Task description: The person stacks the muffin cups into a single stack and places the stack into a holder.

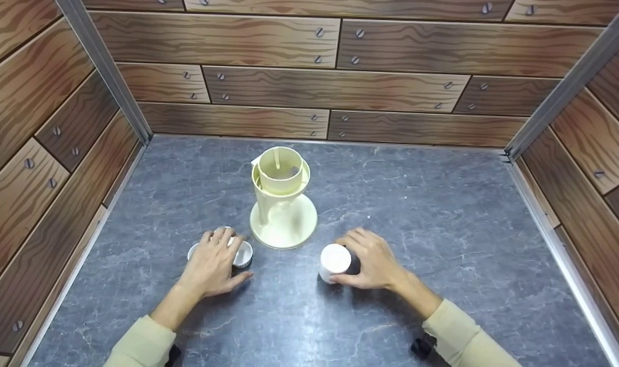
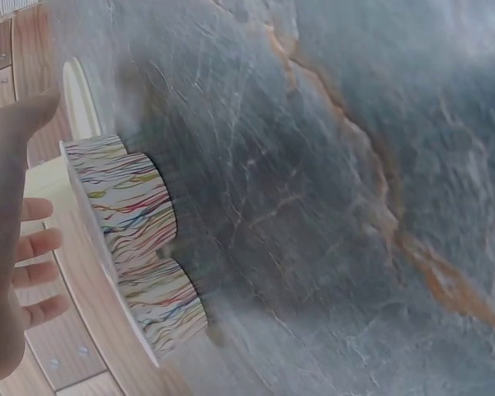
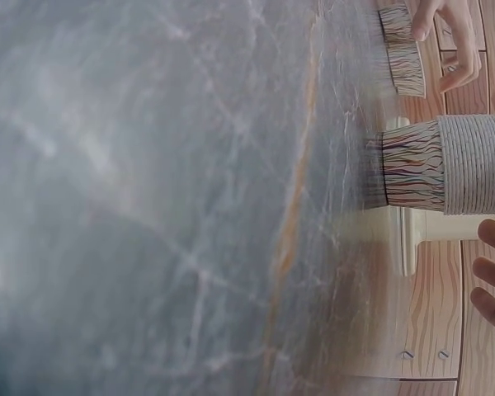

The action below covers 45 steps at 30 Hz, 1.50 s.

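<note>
Several small striped paper cups stand close together on the table, mouths up. Over them spreads my left hand, fingers reaching across their tops and thumb out to the right. In the left wrist view the cups show coloured wavy lines, and the left fingers are apart from them. A stack of nested paper cups stands upright at the right; my right hand holds it between thumb and fingers from its right side. The stack shows many piled rims in the right wrist view, where the right thumb is out of sight.
Behind and between the hands stands a cream plastic stand with a round base and an upright open tube. Dark marbled table surrounds everything. Wood-patterned walls with metal edge strips bound the left, back and right.
</note>
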Motion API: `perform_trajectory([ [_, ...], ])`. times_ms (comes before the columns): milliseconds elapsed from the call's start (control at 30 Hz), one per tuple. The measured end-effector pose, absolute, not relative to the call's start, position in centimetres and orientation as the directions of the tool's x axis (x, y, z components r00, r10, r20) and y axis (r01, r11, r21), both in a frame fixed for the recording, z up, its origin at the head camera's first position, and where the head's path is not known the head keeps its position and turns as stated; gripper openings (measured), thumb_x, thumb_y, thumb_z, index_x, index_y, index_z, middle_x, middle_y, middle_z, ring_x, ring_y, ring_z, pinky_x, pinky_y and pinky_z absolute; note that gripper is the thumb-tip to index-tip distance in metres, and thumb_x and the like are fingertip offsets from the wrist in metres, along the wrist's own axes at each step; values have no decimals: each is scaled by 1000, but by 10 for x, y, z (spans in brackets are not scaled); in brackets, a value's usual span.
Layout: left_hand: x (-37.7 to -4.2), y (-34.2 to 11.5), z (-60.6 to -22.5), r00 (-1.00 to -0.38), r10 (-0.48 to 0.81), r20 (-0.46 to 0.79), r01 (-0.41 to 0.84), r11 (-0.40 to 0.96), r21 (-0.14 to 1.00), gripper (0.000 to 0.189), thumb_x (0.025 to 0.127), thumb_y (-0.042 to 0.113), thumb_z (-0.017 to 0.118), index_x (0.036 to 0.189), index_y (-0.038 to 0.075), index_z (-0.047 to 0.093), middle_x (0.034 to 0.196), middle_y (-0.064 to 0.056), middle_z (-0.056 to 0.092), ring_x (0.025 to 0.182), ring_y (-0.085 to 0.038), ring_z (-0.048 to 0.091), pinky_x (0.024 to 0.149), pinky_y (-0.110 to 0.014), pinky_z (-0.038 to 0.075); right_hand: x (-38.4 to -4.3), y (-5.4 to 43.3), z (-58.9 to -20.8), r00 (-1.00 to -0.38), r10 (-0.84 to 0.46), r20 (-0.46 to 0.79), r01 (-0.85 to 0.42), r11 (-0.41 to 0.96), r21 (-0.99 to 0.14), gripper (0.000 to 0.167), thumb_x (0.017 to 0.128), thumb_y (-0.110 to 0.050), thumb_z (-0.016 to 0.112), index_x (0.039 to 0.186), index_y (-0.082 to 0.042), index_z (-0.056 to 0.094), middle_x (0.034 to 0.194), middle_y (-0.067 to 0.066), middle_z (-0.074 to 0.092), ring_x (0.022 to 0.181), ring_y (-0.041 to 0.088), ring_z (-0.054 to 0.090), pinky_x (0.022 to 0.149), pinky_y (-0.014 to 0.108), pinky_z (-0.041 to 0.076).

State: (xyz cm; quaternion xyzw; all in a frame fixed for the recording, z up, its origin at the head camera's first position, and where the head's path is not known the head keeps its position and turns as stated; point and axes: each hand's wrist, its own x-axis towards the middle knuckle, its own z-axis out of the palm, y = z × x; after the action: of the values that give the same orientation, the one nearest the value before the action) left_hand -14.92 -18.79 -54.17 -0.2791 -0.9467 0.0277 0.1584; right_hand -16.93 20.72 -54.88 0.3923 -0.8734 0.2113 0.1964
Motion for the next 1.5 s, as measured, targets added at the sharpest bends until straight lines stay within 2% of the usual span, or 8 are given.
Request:
perform_trajectory([
  [267, -153, -188, -548, -808, 527, 262, 504, 850, -154, 82, 82, 71, 72, 133, 9, 59, 129, -16, 63, 125, -39, 59, 103, -54, 49, -170, 206, -548, -614, -605, 507, -770, 602, -213, 69, 79, -76, 74, 114, -18, 72, 104, -1, 74, 98, 16, 67, 85, 36, 58],
  [600, -157, -189, -551, -813, 527, 248, 497, 849, -176, 77, 84, 69, 71, 132, 10, 59, 129, -14, 63, 124, -36, 58, 99, -53, 50, -170, 207, -550, -604, -604, 520, -778, 589, -221, 66, 79, -74, 76, 112, -17, 71, 102, -2, 72, 97, 15, 66, 85, 35, 57],
  [833, -158, -188, -551, -817, 529, 231, 500, 848, -174, 76, 87, 68, 70, 133, 9, 61, 131, -15, 63, 128, -37, 58, 102, -54, 50, -170, 206, -550, -608, -600, 520, -774, 595, -218, 65, 78, -73, 77, 112, -17, 71, 103, -2, 72, 95, 15, 66, 84, 35, 58],
  [1267, -159, -191, -553, -806, 538, 248, 499, 842, -203, 70, 88, 67, 71, 124, 8, 65, 129, -15, 65, 126, -37, 59, 100, -53, 52, -171, 206, -549, -601, -607, 520, -777, 596, -203, 68, 78, -75, 76, 113, -17, 71, 104, -1, 73, 96, 16, 66, 84, 35, 58],
  [1500, -160, -190, -553, -776, 562, 287, 501, 825, -260, 69, 87, 70, 71, 115, 7, 66, 128, -16, 66, 126, -35, 60, 100, -50, 52, -171, 207, -550, -597, -608, 522, -780, 593, -201, 67, 77, -74, 77, 113, -17, 71, 104, -1, 73, 96, 16, 66, 84, 35, 57],
])
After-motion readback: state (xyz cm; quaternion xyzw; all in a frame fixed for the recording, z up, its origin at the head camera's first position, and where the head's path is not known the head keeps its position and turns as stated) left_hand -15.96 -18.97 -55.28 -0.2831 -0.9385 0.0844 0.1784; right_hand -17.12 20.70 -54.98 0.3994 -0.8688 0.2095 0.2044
